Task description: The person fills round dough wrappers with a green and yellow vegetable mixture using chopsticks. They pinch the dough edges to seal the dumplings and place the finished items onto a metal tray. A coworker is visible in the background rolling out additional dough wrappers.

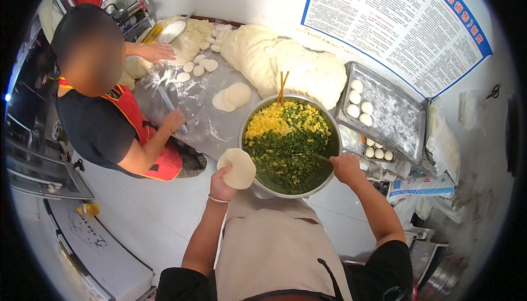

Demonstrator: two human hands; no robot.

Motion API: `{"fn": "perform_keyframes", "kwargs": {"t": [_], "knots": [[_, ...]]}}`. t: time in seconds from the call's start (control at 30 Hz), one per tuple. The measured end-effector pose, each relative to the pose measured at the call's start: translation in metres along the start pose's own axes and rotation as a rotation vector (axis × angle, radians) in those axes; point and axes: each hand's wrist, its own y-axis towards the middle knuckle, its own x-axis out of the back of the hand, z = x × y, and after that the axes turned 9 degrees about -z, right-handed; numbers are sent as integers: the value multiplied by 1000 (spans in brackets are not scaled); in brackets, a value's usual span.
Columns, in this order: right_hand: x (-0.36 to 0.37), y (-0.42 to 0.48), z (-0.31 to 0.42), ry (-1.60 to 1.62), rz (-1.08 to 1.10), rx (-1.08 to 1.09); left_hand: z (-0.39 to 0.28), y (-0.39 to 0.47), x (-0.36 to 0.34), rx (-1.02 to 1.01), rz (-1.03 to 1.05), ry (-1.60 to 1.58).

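Observation:
My left hand [221, 186] holds a flat round dough wrapper [239, 169] upright-tilted, thumb across its face, beside the left front rim of a large steel bowl [284, 196]. Chopped greens [280, 148] fill most of the bowl, with yellow scrambled-egg bits [267, 117] heaped at the far left. Two wooden chopsticks [282, 86] stand at its back edge. At the right rim, my right hand [347, 169] is closed around the handle of a utensil whose working end is sunk in the greens; its exact kind is hard to tell.
On the left, a co-worker in a red apron [164, 159] holds a rolling pin [173, 109] over the floured worktop [197, 124]. Rolled wrappers [232, 96], small dough pieces [198, 70] and a big dough mass [284, 62] lie there. A metal tray [391, 103] at right carries several filled buns [357, 97].

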Motion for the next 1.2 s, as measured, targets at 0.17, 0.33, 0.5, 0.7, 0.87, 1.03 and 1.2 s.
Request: {"fn": "perform_keyframes", "kwargs": {"t": [0.17, 0.33, 0.5, 0.7, 0.87, 1.03, 1.2], "knots": [[-40, 22, 55, 277, 322, 32, -2, 1, 1, 17, -25, -11], [-45, 38, 43, 693, 51, 34, -9, -1, -1, -25, -2, 11], [-45, 26, 52, 162, 431, 321, -8, 0, 0, -17, -2, -23], [-72, 41, 78, 1083, 146, -36, -4, -2, 1, -19, 10, 25], [-37, 8, 11, 609, 19, -23, -2, 9, 16, 51, 14, 21], [14, -5, 2, 200, -32, -174, 7, 9, 11, 95, 21, -3], [-46, 10, 40, 263, -83, -34, 15, 14, 1, 92, 5, 59]]}}
